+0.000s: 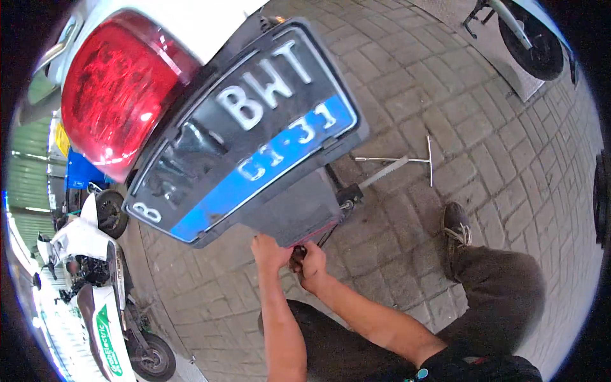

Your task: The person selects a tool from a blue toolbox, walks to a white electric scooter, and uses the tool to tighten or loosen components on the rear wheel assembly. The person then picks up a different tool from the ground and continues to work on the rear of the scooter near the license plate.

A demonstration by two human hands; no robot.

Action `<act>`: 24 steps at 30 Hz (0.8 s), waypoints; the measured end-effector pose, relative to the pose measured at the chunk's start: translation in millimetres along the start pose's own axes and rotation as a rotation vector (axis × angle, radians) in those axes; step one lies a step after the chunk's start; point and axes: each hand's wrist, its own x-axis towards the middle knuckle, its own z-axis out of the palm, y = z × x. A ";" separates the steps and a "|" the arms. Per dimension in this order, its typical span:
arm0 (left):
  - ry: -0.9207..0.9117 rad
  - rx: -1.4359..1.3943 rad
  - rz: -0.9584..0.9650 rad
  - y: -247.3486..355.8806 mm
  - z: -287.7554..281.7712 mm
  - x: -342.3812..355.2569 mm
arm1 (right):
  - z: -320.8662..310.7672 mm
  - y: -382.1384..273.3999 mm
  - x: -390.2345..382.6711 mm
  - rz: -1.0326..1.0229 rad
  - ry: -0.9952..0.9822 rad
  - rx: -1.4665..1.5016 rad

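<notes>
Both hands meet just under the rear mudguard (289,207) of a white motorbike or scooter. My left hand (270,252) is closed, its fingertips partly hidden at the mudguard's lower edge. Beside it, my right hand (312,266) pinches a small dark part (298,254) too small to name. A thin red strip or wire (312,235) runs along the mudguard just above my fingers. Over the hands hangs a black and blue licence plate (245,134), with the large red tail light (121,89) at its upper left.
On the paving bricks at right lies a metal T-handle wrench (431,160). My shoe (457,226) is planted nearby. A white motorbike with its side uncovered (95,280) stands at far left, beside a blue bin (83,170). Another bike's wheel (533,48) shows at upper right.
</notes>
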 end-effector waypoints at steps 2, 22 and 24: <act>0.068 -0.061 0.077 -8.7 11.1 -2.2 | -27.8 -21.5 -4.1 0.054 -0.108 -0.175; -0.032 0.188 0.085 -44.5 40.3 9.6 | -105.1 -220.7 -49.5 0.083 -0.595 -1.010; 0.065 0.081 0.113 -49.5 42.1 8.9 | -102.0 -203.7 -47.2 -0.001 -0.562 -0.943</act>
